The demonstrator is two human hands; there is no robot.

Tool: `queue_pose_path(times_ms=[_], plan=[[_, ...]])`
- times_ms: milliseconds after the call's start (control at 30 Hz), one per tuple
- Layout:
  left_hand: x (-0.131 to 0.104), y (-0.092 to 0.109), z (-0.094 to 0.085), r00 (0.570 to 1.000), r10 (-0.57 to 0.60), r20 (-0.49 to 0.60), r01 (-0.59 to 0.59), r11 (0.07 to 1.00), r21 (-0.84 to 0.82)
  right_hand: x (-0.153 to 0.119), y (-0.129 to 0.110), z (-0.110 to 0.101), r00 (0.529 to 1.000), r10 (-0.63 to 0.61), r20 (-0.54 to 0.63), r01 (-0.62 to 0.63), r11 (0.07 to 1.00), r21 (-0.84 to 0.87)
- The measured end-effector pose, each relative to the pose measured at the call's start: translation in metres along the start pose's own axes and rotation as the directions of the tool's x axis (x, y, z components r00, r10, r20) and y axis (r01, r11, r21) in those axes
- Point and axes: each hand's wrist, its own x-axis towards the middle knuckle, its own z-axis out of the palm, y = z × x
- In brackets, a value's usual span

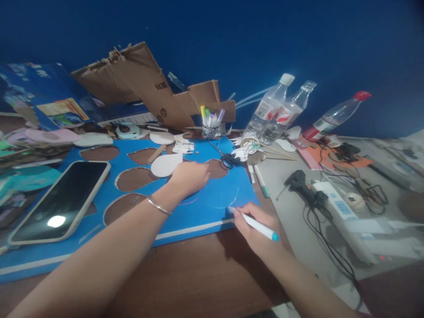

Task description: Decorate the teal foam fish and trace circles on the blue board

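Observation:
My right hand (255,223) is closed around a white marker (256,225) with a teal end. The marker's tip is at the blue board (185,221), by a thin pale curved line. On the board's upper middle lies my left hand (192,176), fingers curled and mostly hidden, a silver bangle on the wrist. Beside it a white teardrop-shaped piece (165,164) shows; whether the hand grips it is unclear. Several petal-shaped holes (135,179) are cut through the board. A phone (62,201) rests on its left part.
Behind the board are scissors (227,160), a cup of markers (212,128) and torn cardboard (132,73). Plastic bottles (274,108) stand at the back right. A glue gun (298,183), cables and a power strip (341,216) lie to the right.

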Motion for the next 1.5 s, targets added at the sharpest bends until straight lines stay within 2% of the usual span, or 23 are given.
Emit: queue_pose_path(times_ms=[200,500,767,1000,1233,1500], plan=[[0.000,0.000,0.001,0.999,0.016,-0.028,-0.016,1.000,0.001,0.002,-0.004,0.004,0.998,-0.062,0.027,0.061,0.998,0.019],[0.001,-0.001,-0.001,1.000,0.005,0.003,-0.005,1.000,-0.017,0.002,0.003,-0.003,0.998,0.034,-0.047,-0.035,0.999,-0.032],[-0.001,0.002,-0.002,1.000,-0.002,0.004,0.002,1.000,-0.006,0.003,-0.007,-0.003,0.999,0.009,0.054,-0.008,1.000,-0.021],[-0.001,0.001,-0.004,1.000,-0.008,0.030,0.008,1.000,-0.006,0.006,0.008,-0.005,0.999,0.014,-0.048,-0.018,0.996,-0.082],[0.000,0.000,0.000,1.000,-0.004,0.001,0.004,1.000,-0.014,0.006,0.010,-0.004,0.998,-0.049,0.027,0.050,0.997,-0.052],[-0.001,0.002,-0.002,1.000,-0.001,-0.003,0.001,1.000,-0.007,0.009,0.014,-0.004,0.995,0.059,-0.079,-0.063,0.996,-0.057]])
